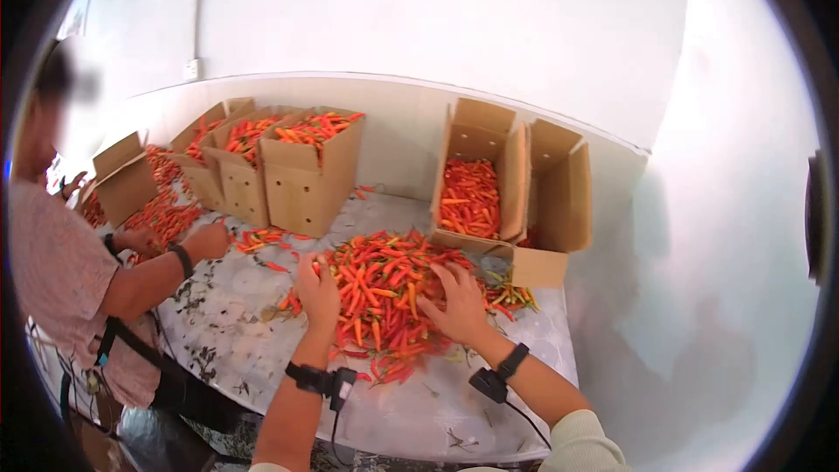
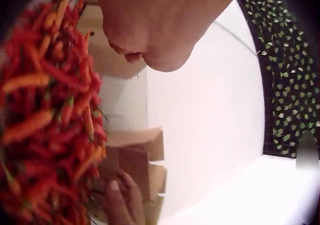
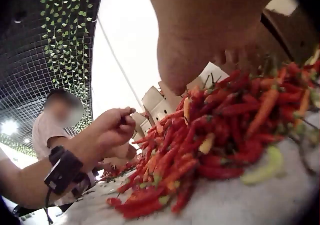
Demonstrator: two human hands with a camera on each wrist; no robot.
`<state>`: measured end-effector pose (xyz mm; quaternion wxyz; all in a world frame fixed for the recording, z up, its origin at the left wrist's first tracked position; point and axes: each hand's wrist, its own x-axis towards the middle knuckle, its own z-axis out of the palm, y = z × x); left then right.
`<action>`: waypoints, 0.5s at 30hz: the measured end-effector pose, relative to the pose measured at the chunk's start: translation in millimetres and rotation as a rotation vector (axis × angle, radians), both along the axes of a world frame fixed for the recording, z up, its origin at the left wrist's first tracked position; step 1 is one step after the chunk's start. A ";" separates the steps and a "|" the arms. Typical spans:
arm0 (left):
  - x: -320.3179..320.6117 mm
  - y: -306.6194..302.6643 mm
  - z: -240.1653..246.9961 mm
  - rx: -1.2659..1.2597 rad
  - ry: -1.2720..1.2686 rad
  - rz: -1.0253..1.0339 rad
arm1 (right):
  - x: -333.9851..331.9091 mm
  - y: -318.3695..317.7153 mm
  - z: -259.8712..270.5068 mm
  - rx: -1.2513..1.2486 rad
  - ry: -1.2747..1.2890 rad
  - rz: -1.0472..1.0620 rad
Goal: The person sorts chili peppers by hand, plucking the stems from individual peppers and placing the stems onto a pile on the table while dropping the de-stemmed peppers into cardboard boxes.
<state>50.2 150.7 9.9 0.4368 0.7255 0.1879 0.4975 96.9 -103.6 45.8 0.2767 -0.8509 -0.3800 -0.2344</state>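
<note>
While one heap of red and orange chili peppers [image 1: 384, 297] lay on the pale table [image 1: 218, 332], pods pointing every way, the right hand [image 1: 454, 301] rested spread flat on it. The left hand [image 1: 316, 288] bunched its fingers at the left edge; I couldn't tell its grip. Six brown cardboard boxes [image 1: 310, 179] stood farther back.

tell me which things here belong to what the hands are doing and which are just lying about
In hand: chili pile, left hand, right hand; probably the near box.
Lying about: far boxes, the other person's chilies.

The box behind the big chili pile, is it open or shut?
Open. The box has its top flaps standing up, and red and orange chilies show inside it.
</note>
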 end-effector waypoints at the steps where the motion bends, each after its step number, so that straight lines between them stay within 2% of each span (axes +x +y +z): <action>1: 4.8 18.2 -8.1 -0.042 0.002 -0.010 | 4.3 16.6 10.7 -0.032 -0.024 -0.010; 3: 11.5 43.9 -22.7 -0.130 0.009 -0.044 | 14.3 45.7 22.1 -0.068 0.020 -0.002; 6: 9.0 48.3 -29.1 0.078 0.097 0.177 | 44.5 77.0 17.4 -0.141 0.214 -0.001; 8: 7.9 41.9 -33.8 -0.011 0.305 0.216 | 52.1 87.1 10.5 -0.249 0.368 -0.059; 9: 8.1 37.4 -35.6 -0.055 0.411 0.233 | 50.1 85.6 7.7 -0.316 0.383 -0.079; 12: 18.8 20.0 -48.4 0.152 0.224 0.083 | 46.0 81.5 -5.4 -0.274 0.266 -0.126; 13: 20.0 13.1 -51.0 0.108 0.346 0.123 | 45.1 78.6 -8.0 -0.276 0.268 -0.108; 15: 16.3 5.0 -47.6 0.078 0.392 0.110 | 45.1 69.3 -9.4 -0.278 0.274 -0.072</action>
